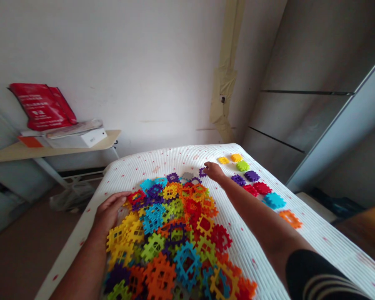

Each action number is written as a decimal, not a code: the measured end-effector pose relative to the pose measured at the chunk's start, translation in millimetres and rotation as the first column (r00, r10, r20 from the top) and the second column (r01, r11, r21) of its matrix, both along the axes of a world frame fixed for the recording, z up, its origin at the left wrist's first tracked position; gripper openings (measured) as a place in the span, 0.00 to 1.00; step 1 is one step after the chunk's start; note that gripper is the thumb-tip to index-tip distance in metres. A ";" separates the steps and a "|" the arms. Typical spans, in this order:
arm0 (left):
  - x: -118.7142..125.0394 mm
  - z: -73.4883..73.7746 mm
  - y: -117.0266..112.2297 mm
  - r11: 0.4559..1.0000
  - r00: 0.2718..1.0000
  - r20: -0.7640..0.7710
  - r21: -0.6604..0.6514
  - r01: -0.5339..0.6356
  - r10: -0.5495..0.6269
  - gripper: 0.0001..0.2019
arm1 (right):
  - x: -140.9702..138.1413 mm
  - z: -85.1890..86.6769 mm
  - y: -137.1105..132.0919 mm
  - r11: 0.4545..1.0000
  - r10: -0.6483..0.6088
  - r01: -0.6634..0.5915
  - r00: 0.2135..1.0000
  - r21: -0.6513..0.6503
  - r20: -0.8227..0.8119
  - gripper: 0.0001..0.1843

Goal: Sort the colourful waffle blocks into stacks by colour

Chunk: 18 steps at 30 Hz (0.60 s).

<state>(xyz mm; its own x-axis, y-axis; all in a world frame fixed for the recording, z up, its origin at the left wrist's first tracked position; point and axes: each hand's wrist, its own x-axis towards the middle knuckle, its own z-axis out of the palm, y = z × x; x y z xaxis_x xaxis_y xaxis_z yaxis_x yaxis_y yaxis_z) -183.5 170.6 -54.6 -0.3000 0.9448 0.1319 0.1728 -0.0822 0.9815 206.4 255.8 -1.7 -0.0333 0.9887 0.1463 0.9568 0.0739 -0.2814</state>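
A heap of colourful plastic interlocking tiles [175,233], square with notched edges and many with window-like cut-outs, lies on the white quilted bed cover [234,250]. At the heap's far side, my right hand [213,171] pinches a purple tile [202,172] by its edge. My left hand [111,208] rests along the heap's left edge, its fingers stretched out beside a red tile [136,196]. Whether those fingertips touch that tile is unclear. Beyond my right forearm, solid tiles form two rows, among them a purple one [251,176], a green one [243,166] and a blue one [274,200].
A wooden side table [112,139] at the left carries a white box [92,137] and a red bag [45,106]. A grey wardrobe [287,112] stands to the right of the bed. The wall [150,75] is behind it, with a taped strip [226,83].
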 end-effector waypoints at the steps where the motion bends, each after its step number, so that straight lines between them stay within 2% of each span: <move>1: 0.2 0.2 -0.2 1.000 1.000 0.008 -0.001 0.004 -0.004 0.15 | 2.3 0.8 -2.8 1.000 0.001 -0.001 1.000 0.000 0.021 0.19; 7: -0.3 0.4 0.1 1.000 1.000 -0.009 -0.024 -0.011 0.011 0.17 | 3.6 7.8 -11.6 0.996 0.076 -0.068 0.987 -0.058 0.145 0.20; 15: -10.3 -10.7 6.5 0.999 1.000 0.012 -0.028 0.025 -0.024 0.19 | -9.8 2.6 7.9 0.976 0.131 -0.078 0.957 -0.205 0.259 0.23; 18: -10.3 -9.4 5.1 0.999 0.999 0.006 -0.031 0.043 -0.043 0.20 | -9.8 9.3 10.5 0.968 0.188 -0.129 0.942 -0.217 0.278 0.27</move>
